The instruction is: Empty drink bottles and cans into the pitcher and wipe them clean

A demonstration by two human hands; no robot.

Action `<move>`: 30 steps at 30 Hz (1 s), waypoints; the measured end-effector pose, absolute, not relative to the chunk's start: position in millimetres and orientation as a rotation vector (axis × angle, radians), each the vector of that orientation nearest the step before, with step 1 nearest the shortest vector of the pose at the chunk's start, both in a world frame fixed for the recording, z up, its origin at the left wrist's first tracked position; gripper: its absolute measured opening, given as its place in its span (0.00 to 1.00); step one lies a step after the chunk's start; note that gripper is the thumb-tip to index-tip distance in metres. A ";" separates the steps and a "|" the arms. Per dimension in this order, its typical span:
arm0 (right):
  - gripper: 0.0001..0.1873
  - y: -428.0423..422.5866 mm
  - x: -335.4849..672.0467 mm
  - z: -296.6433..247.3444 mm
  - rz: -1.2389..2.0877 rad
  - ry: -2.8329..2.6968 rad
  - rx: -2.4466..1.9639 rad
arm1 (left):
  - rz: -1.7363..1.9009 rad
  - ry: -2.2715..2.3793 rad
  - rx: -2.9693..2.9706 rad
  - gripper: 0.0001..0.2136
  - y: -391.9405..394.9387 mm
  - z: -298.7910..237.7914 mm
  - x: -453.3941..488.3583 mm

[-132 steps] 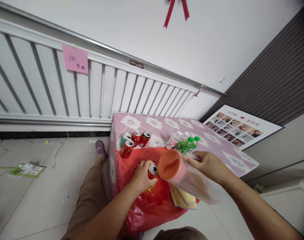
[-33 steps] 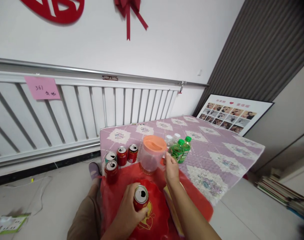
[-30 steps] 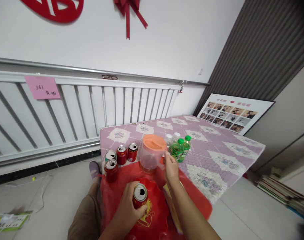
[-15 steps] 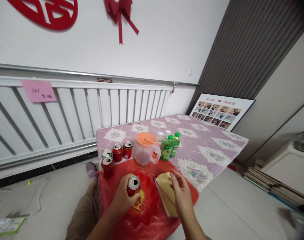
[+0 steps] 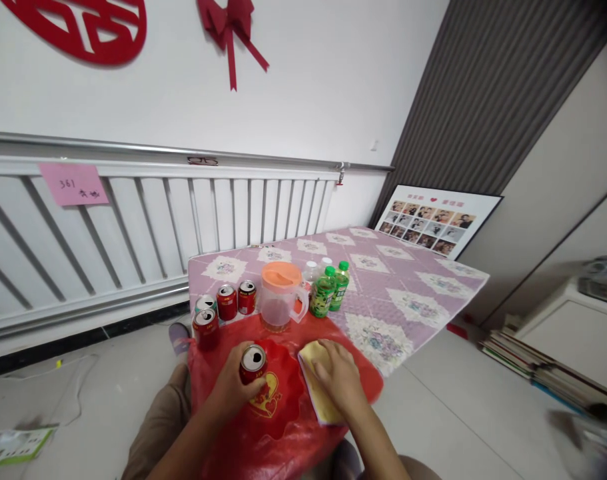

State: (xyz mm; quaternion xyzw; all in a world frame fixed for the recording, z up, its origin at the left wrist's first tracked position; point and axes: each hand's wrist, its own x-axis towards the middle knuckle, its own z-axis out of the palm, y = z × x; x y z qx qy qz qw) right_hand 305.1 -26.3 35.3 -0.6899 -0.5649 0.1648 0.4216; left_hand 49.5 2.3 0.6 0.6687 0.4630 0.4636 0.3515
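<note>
My left hand [image 5: 230,387] is wrapped round an opened red drink can [image 5: 254,360], upright over a red scalloped tray [image 5: 283,420] with a gold heart print. My right hand [image 5: 342,375] lies over a folded yellow cloth [image 5: 319,400] to the right of the tray, thumb and fingers closed on its upper part. Beyond my hands stands a clear plastic pitcher [image 5: 276,303] with an orange lid. To its left are several opened cans [image 5: 226,303]. On its right stand green-capped bottles [image 5: 323,293], with white-capped bottles [image 5: 310,270] partly hidden behind them.
A red plastic sheet [image 5: 356,353] covers the near end of the table, over a purple patterned tablecloth [image 5: 373,267]. A white radiator [image 5: 148,227] runs along the wall behind. A framed photo board [image 5: 433,217] leans at the far right; stacked books [image 5: 543,373] lie on the right.
My right hand has gone from holding the cloth's right edge to lying over its upper part. The can stays in my left hand. The whole view has shifted slightly.
</note>
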 end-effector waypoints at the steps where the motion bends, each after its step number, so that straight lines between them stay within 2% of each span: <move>1: 0.26 -23.3 302.3 33.6 0.407 -1.510 -1.802 | 1.185 1.211 1.726 0.28 1.9 1.5 49.6; 4: 0.35 -17.1 298.1 25.4 0.395 -1.845 -2.120 | 1.133 1.252 1.711 0.28 0.1 5.2 50.1; 6: 0.38 -15.9 299.3 18.6 0.385 -1.964 -2.252 | 1.102 1.277 1.703 0.29 -0.9 7.8 50.4; 12: 0.34 -17.8 313.0 5.3 0.316 -1.976 -2.245 | 1.039 1.349 1.684 0.30 0.0 8.1 50.6; 18: 0.35 -14.6 332.8 0.6 0.339 -1.746 -2.014 | 1.081 1.401 1.680 0.32 0.5 3.8 51.2; 23: 0.27 -22.7 339.3 13.4 0.726 -1.197 -1.598 | 1.039 1.445 1.679 0.34 -2.2 8.0 53.3; 27: 0.28 -31.1 315.6 35.8 1.247 -0.890 -1.258 | 1.058 1.466 1.631 0.34 -4.6 12.3 55.7; 30: 0.28 -31.2 290.1 45.5 1.478 -0.824 -1.075 | 1.060 1.470 1.627 0.31 -5.6 14.1 56.2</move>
